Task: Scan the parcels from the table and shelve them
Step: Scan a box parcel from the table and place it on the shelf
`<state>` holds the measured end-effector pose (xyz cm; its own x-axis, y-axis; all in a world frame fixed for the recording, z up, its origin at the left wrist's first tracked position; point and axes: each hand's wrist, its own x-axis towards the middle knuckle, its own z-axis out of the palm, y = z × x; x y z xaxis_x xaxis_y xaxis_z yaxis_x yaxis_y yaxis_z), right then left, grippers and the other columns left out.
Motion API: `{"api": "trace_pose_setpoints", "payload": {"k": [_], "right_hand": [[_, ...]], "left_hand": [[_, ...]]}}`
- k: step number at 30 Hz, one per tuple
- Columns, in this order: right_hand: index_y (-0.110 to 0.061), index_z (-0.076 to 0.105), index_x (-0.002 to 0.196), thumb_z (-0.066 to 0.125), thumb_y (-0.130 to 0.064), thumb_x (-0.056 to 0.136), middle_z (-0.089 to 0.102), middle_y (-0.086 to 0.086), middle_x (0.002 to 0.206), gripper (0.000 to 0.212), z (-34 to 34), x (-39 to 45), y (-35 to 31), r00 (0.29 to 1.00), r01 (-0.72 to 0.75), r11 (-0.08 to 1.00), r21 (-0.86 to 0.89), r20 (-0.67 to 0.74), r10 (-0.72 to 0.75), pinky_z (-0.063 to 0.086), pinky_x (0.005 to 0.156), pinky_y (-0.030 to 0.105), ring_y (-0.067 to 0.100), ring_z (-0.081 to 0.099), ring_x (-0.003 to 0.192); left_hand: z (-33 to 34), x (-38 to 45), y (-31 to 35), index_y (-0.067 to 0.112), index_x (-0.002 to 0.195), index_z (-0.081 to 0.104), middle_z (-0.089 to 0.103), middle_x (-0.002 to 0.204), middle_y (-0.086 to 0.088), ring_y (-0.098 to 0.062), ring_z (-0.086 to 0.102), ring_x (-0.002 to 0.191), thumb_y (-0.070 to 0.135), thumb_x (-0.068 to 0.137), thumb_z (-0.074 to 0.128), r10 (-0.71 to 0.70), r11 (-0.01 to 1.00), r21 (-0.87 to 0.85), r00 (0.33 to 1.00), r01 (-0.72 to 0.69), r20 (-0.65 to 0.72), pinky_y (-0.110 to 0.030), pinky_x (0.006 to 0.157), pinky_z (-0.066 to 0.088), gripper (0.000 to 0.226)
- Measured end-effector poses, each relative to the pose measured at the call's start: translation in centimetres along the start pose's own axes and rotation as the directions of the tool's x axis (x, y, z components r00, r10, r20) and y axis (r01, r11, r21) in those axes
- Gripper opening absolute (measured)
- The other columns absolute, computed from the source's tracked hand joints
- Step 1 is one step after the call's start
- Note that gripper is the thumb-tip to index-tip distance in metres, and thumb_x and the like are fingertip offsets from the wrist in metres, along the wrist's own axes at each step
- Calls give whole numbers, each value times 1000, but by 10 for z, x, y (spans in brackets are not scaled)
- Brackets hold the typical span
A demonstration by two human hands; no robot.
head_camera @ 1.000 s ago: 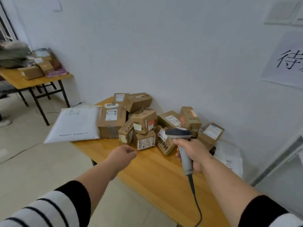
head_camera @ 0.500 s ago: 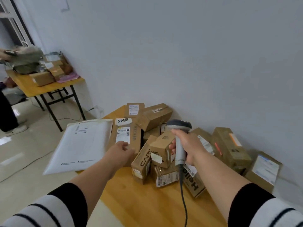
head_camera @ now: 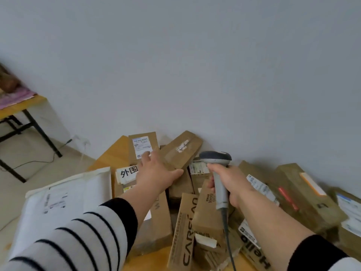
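Two bare hands reach over a heap of cardboard parcels piled on a wooden table (head_camera: 115, 151) against a pale wall. The left hand (head_camera: 156, 173) is spread flat with straight fingers, its thumb stretched toward a long brown box (head_camera: 182, 149) that lies tilted at the back of the pile; fingertips lie over a labelled box (head_camera: 142, 144) just beside it. The right hand (head_camera: 228, 182) grips the grey handle of a barcode scanner (head_camera: 216, 169), head pointing left over the parcels, its cable trailing down. Near the front stands a tall carton printed CARSLAN (head_camera: 185, 231), and a white padded mailer (head_camera: 64, 200) lies at the left edge, overhanging the table. A paper tag (head_camera: 127, 173) with black characters sits between mailer and hand.
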<state>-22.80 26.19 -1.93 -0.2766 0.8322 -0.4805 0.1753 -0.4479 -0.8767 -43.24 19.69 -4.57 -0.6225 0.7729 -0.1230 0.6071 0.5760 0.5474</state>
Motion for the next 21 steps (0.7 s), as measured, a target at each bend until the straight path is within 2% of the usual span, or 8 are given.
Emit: {"api": "trace_pose_setpoints", "payload": {"k": [4, 8, 11, 13, 16, 18, 21], "right_hand": [[-10, 68, 103, 75, -29, 87, 68, 7, 71, 26, 16, 19, -5, 998, -17, 997, 79, -51, 21, 55, 50, 27, 18, 72, 59], [-10, 67, 103, 75, -29, 88, 68, 4, 65, 25, 24, 31, -8, 996, -7, 994, 106, -85, 16, 55, 53, 28, 20, 72, 61], [-10, 67, 104, 74, -29, 88, 68, 5, 70, 25, 21, 32, -7, 994, -14, 992, 129, -104, 28, 55, 55, 29, 20, 71, 62], [-11, 66, 103, 74, -28, 88, 67, 6, 74, 24, 18, 29, -6, 993, -19, 990, 140, -115, 36, 55, 56, 30, 20, 71, 63], [-12, 65, 100, 74, -27, 89, 66, 6, 72, 20, 11, 24, -2, 991, -13, 990, 138, -130, 31, 56, 57, 31, 19, 70, 61], [-11, 65, 100, 73, -25, 90, 65, 7, 73, 19, 7, 18, -1, 992, 2, 992, 129, -122, 14, 56, 56, 30, 18, 69, 58], [-11, 65, 100, 72, -24, 90, 65, 7, 73, 18, -2, 6, -1, 993, 35, 990, 138, -114, -19, 56, 56, 30, 18, 67, 57]], "left_hand": [[20, 41, 7, 38, 151, 6, 3, 162, 1, -34, 6, 149, 86, 54, 62, 86, 978, 185, 995, -93, 45, -58, 113, 23, 121], [38, 62, 10, 40, 151, 0, -9, 163, 4, -33, -8, 150, 87, 54, 63, 150, 933, 310, 980, -185, 133, -58, 116, 12, 125], [47, 69, 8, 39, 152, 0, -10, 163, 4, -34, -5, 149, 80, 57, 70, 135, 916, 350, 973, -194, 187, -58, 115, 19, 125], [50, 71, 7, 40, 150, 4, -3, 162, 1, -34, 5, 147, 70, 61, 74, 133, 916, 353, 974, -192, 185, -58, 110, 29, 117], [44, 70, 7, 40, 144, 9, 18, 152, -6, -34, 23, 137, 56, 63, 73, 170, 924, 318, 974, -211, 152, -54, 100, 41, 105], [34, 67, 9, 36, 145, 12, 29, 144, -9, -35, 29, 131, 55, 60, 67, 154, 955, 239, 981, -178, 115, -52, 95, 44, 103], [15, 57, 13, 34, 145, 27, 39, 136, -10, -35, 36, 126, 57, 61, 62, 52, 999, -11, 996, -51, 69, -50, 93, 46, 94]]}}
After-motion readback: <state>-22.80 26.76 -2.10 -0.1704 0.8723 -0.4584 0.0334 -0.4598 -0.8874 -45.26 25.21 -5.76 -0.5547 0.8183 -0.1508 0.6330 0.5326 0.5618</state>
